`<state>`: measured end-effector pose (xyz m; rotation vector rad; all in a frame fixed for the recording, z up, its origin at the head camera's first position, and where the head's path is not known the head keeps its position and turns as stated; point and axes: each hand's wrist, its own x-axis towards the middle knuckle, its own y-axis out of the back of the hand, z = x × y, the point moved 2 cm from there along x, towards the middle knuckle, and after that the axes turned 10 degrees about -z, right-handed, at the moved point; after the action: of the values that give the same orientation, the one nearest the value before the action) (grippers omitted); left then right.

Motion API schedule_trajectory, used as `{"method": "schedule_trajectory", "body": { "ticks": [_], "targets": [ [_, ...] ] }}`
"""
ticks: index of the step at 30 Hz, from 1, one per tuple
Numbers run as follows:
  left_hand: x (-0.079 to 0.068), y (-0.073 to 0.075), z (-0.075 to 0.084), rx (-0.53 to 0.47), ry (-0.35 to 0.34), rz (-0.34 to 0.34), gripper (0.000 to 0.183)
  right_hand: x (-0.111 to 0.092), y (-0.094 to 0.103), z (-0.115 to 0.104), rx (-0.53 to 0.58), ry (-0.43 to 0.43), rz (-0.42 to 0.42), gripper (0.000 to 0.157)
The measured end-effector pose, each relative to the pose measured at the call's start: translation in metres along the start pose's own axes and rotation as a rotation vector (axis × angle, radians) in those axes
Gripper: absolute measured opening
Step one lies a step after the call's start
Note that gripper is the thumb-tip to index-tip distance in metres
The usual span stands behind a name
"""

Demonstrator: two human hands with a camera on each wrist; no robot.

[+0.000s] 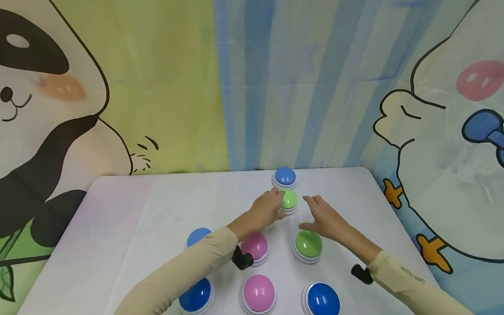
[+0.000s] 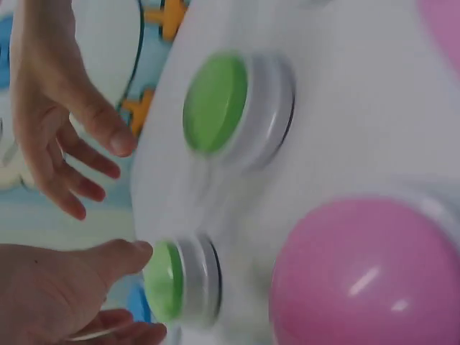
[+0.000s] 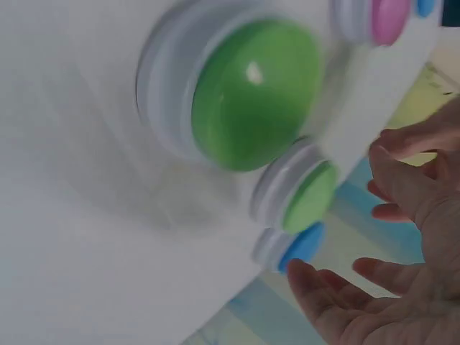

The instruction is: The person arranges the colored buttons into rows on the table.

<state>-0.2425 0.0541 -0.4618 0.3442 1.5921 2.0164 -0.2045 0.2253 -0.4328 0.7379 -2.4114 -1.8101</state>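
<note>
A light green dome push button (image 1: pixel 290 199) on a white round base stands toward the back of the table. My left hand (image 1: pixel 266 209) is at its left side, thumb and fingers apart; in the left wrist view the thumb (image 2: pixel 118 259) overlaps the edge of the green dome (image 2: pixel 164 282). To the right of that button, my right hand (image 1: pixel 327 221) hovers with thumb and fingers spread and nothing between them. Below the right hand, closer to me, sits a second green button (image 1: pixel 309 244). Directly behind the far green one is a blue button (image 1: pixel 285 176).
Two pink buttons (image 1: pixel 259 294) stand in the middle, one behind the other. A dark blue button (image 1: pixel 323 302) is at the near right, another dark blue one (image 1: pixel 196 296) at the near left. Under my left sleeve a lighter blue button (image 1: pixel 198 236) is partly covered. Printed curtains hang behind the white table (image 1: pixel 135 227).
</note>
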Motion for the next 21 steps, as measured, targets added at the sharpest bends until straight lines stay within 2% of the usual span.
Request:
{"method": "schedule_trajectory", "body": {
  "ticks": [2, 4, 6, 9, 12, 17, 21],
  "targets": [
    [0.018, -0.002, -0.015, -0.099, 0.05, -0.011, 0.063, 0.03, 0.0, 0.006, -0.006, 0.008, -0.006, 0.081],
    [0.032, -0.01, -0.025, -0.185, 0.071, -0.022, 0.066, 0.053, -0.004, 0.012, 0.015, 0.002, -0.022, 0.081],
    [0.041, -0.019, -0.031, -0.249, 0.053, -0.025, 0.067, 0.071, -0.01, 0.017, 0.05, -0.014, -0.052, 0.082],
    [0.046, -0.028, -0.036, -0.294, 0.012, -0.023, 0.065, 0.089, -0.018, 0.02, 0.092, -0.035, -0.105, 0.083],
    [0.047, -0.035, -0.034, -0.329, -0.019, -0.011, 0.06, 0.095, -0.027, 0.024, 0.096, -0.034, -0.12, 0.081],
    [0.044, -0.031, -0.035, -0.363, -0.001, -0.007, 0.06, 0.099, -0.03, 0.025, 0.132, 0.004, -0.097, 0.082],
    [0.043, -0.03, -0.039, -0.365, -0.031, -0.012, 0.061, 0.1, -0.031, 0.027, 0.168, 0.019, -0.087, 0.082]
  ]
}}
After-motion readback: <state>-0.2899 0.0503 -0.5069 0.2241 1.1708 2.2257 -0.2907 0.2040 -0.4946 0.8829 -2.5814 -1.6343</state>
